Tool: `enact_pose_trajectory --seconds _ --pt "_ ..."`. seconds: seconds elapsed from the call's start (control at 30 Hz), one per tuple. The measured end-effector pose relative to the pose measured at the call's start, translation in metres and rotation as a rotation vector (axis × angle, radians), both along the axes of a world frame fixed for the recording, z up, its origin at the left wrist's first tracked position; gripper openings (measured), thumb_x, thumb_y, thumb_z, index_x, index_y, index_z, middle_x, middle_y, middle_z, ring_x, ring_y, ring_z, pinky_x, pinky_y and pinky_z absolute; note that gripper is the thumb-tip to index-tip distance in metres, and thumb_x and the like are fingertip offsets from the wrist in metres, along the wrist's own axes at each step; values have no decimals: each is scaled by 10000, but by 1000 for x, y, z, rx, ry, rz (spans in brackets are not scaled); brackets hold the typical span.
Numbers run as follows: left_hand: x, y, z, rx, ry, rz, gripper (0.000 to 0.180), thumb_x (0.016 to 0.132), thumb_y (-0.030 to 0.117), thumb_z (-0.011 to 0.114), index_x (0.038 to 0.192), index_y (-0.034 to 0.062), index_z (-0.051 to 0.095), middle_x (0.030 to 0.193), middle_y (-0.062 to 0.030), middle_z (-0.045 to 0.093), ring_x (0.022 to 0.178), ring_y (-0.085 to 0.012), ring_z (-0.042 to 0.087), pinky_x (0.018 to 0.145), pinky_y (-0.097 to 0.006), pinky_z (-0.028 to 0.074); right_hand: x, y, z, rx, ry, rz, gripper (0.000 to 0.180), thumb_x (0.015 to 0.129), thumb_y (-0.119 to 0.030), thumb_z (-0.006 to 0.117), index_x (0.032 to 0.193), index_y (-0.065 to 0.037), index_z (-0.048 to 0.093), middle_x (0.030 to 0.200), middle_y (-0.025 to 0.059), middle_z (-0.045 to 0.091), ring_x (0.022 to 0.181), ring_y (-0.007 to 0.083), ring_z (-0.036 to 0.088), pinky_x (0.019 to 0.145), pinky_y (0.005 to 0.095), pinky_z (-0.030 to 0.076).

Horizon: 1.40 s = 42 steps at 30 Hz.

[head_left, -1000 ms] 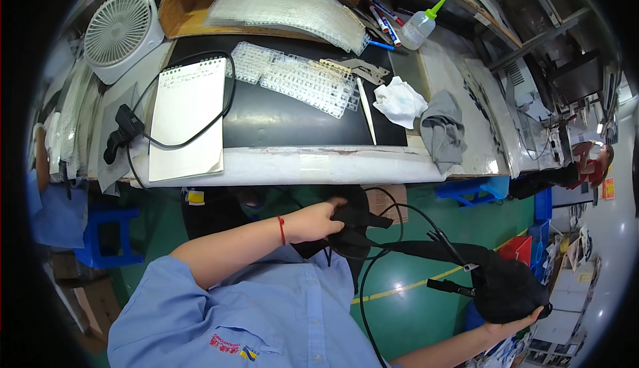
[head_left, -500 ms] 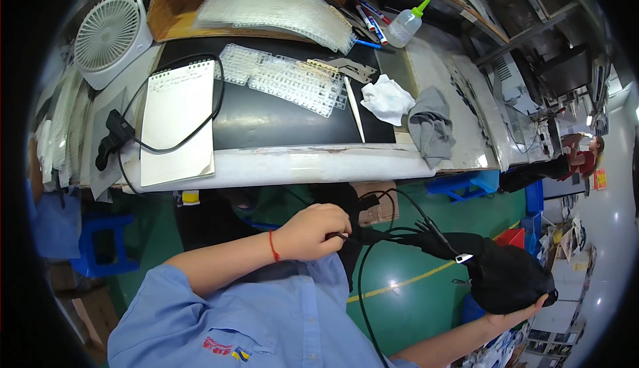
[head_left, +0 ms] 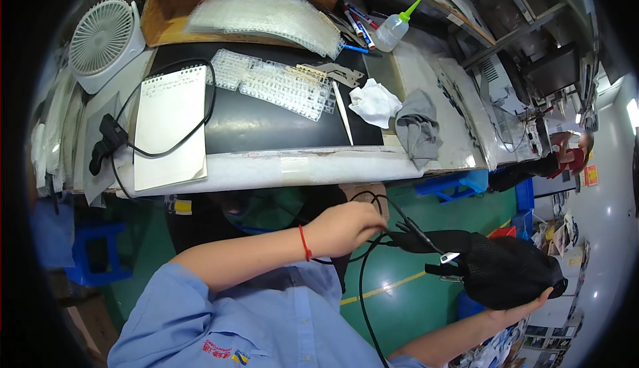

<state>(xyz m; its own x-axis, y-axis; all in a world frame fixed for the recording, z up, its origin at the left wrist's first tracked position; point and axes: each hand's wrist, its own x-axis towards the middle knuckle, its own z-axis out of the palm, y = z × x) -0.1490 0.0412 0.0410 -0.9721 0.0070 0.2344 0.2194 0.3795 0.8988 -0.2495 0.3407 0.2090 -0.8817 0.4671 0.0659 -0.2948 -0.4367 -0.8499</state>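
At the middle, in front of the bench edge, my left hand (head_left: 349,228) is curled, with a red cord around its wrist. Its fingertips are at loops of thin black cable (head_left: 363,288); what they pinch is hidden. Out to the right my right hand (head_left: 522,309) holds a black fabric bag (head_left: 509,271) from below, its palm under the bag and the fingers mostly hidden. A black strap runs from the bag toward my left hand. A small white tag (head_left: 449,257) shows by the bag's near side.
On the bench lie a notepad (head_left: 170,128) with a black cable and clip-like part (head_left: 108,143), clear perforated sheets (head_left: 279,85), a white cloth (head_left: 375,104) and a grey cloth (head_left: 419,128). A fan (head_left: 103,38) stands at left. Blue stools (head_left: 100,255) are below; another person (head_left: 579,155) is far right.
My left hand has moved right along the cable toward the bag. The bag has turned slightly in my right hand, and a strap end now hangs out at its left side.
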Motion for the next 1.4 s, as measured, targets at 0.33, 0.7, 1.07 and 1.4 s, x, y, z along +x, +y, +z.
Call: enact_pose_trajectory --seconds 0.33,0.7,1.07,1.4 --pt "26 -82 103 1247 -283 -624 297 929 126 585 1175 -10 490 869 -78 612 698 -119 610 592 -254 512 -2 15 -16 -56 -46 110 606 826 -461 663 1285 -89 529 1325 113 513 1187 317 514 1000 475 443" --pt "45 -118 88 -512 -134 -200 250 830 239 702 926 17 638 828 -139 619 734 -274 617 677 -344 483 -5 21 -23 8 -13 80 613 834 -470 643 1296 -87 520 1332 115 509 1202 311 507 1012 467 435" --pt "70 -90 55 802 -605 -854 180 976 188 545 919 23 500 702 -25 597 648 -89 590 631 -240 490 -4 24 -24 -94 -17 226 610 826 -479 638 1294 -103 528 1334 108 514 1204 314 508 1008 497 431" --pt "1 2 -1 715 -296 -60 72 964 111 521 951 42 508 771 62 463 694 -17 389 622 -192 363 5 3 -14 -63 43 181 597 830 -463 636 1293 -100 534 1331 106 524 1210 311 509 1028 504 416"
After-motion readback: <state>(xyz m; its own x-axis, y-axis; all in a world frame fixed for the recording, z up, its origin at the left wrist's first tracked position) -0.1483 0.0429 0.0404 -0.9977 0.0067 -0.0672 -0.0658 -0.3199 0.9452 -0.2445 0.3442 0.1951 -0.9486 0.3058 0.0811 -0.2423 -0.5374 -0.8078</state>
